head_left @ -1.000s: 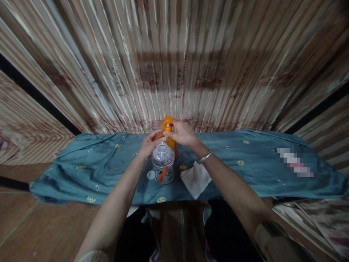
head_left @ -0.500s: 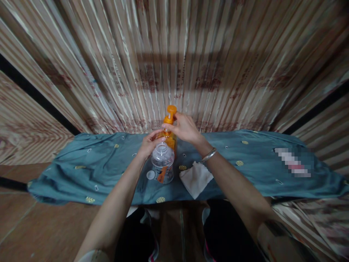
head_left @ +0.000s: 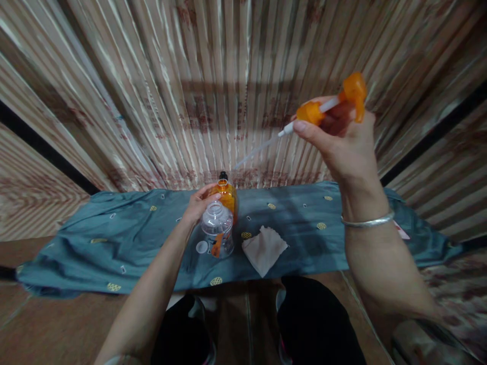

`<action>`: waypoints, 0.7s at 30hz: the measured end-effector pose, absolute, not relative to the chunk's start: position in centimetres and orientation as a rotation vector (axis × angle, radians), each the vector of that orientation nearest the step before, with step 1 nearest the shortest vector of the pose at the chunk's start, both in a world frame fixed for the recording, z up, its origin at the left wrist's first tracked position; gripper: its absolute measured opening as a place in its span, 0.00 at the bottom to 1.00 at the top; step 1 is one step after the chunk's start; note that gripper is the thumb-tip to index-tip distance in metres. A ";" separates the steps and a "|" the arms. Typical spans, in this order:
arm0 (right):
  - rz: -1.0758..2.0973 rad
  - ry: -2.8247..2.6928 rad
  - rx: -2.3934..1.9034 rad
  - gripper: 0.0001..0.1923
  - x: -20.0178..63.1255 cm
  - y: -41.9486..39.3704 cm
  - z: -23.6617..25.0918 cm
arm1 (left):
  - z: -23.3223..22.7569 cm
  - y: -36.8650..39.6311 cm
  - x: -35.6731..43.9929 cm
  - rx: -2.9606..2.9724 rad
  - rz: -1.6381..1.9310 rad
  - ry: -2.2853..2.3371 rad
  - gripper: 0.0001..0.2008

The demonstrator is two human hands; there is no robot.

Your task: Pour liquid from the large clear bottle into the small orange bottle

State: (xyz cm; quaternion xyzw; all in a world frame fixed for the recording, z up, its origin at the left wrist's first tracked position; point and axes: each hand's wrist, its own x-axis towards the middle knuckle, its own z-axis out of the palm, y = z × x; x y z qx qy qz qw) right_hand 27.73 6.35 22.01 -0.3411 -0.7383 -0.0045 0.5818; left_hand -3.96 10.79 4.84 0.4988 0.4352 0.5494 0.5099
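Note:
My right hand (head_left: 338,134) is raised at the right, gripping an orange pump dispenser top (head_left: 310,112) by its collar. Its thin, clear dip tube slants down to the left, free of any bottle. On the cloth, my left hand (head_left: 201,202) wraps round an amber bottle (head_left: 229,198), which stands upright with its neck uncovered. In front of that bottle stands a clear plastic jar (head_left: 216,225) with an open mouth and an orange mark, partly hiding it. A small white cap (head_left: 202,247) lies beside the jar.
A white cloth or tissue (head_left: 265,251) lies right of the jar on the blue-green patterned tablecloth (head_left: 144,243). Just behind the amber bottle shows a black bottle top (head_left: 223,175). Striped curtains (head_left: 213,101) hang behind the table.
My right hand has lifted the orange pump top out of the amber bottle and carried it up and to the right. My left hand stays at the bottle.

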 end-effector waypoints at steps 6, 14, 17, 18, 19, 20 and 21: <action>-0.252 -1.696 -1.025 0.23 34.2 5.8 17.5 | 5.6 10.6 -3.8 1.173 1.361 1.081 0.33; -0.512 -2.615 -1.538 0.15 35.9 8.7 5.7 | 5.9 10.3 -3.8 1.135 1.396 1.146 0.33; -0.487 -2.783 -1.523 0.13 36.6 10.1 3.1 | 5.9 10.3 -3.9 1.133 1.400 1.170 0.34; -0.481 -2.829 -1.514 0.12 36.9 10.6 2.4 | 5.9 10.3 -4.0 1.135 1.400 1.175 0.34; -0.477 -2.868 -1.506 0.12 37.2 11.0 1.8 | 5.9 10.4 -4.0 1.138 1.401 1.180 0.34; -0.474 -2.903 -1.496 0.12 37.5 11.5 1.2 | 5.9 10.4 -4.0 1.141 1.402 1.183 0.34; -0.471 -2.938 -1.484 0.11 37.8 11.9 0.7 | 5.8 10.4 -4.0 1.143 1.401 1.186 0.34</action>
